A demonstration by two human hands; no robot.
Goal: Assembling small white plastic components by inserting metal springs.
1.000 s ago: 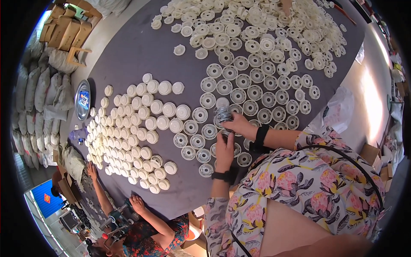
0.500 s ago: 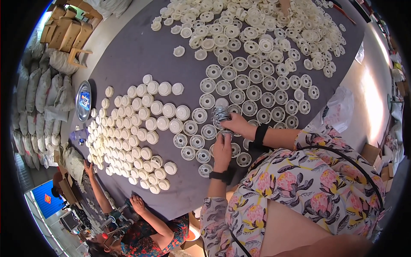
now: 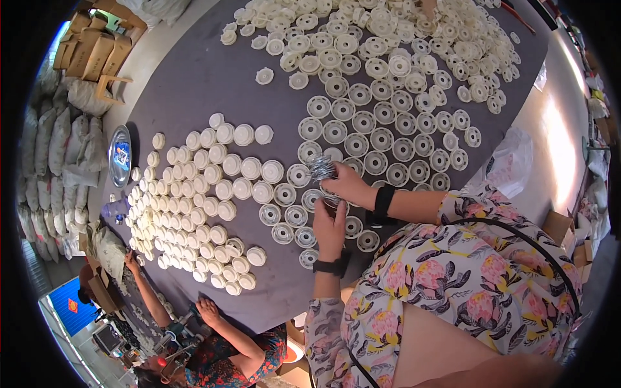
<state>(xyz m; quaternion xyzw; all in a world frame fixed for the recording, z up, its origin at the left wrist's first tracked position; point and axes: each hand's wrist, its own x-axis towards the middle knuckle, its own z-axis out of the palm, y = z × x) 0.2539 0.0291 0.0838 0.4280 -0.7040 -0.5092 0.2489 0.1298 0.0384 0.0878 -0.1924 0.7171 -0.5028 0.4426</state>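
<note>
- Counter [image 3: 194, 77]: big grey top, carries all the parts; the person works at its 5 o'clock edge.
- Open-face discs [image 3: 362, 123]: white round plastic parts, ring side up, loose rows from centre to 1 o'clock, piling up at 12. Too many for an exact count, well over a hundred.
- Capped discs [image 3: 213, 194]: smooth white tops, tight block at 9 o'clock, approx 90-100.
- Co-worker's hands [image 3: 207, 310] at 7 o'clock, 2 seen, at the counter's edge, apart from the person's own.
- Metal tray [image 3: 120, 155], 1, at 9 o'clock by the rim.
- Right hand [image 3: 346, 184]: closed around a silvery spring bundle [image 3: 321, 168], 1 bundle, held just above the discs at centre.
- Left hand [image 3: 330, 226]: fingers curled, tips at the discs just below the right hand; can't tell if it grips anything.
- Step, my read: feeding springs into open discs, row by row. Next calls for one spring freed from the bundle and seated in a disc centre.
</note>
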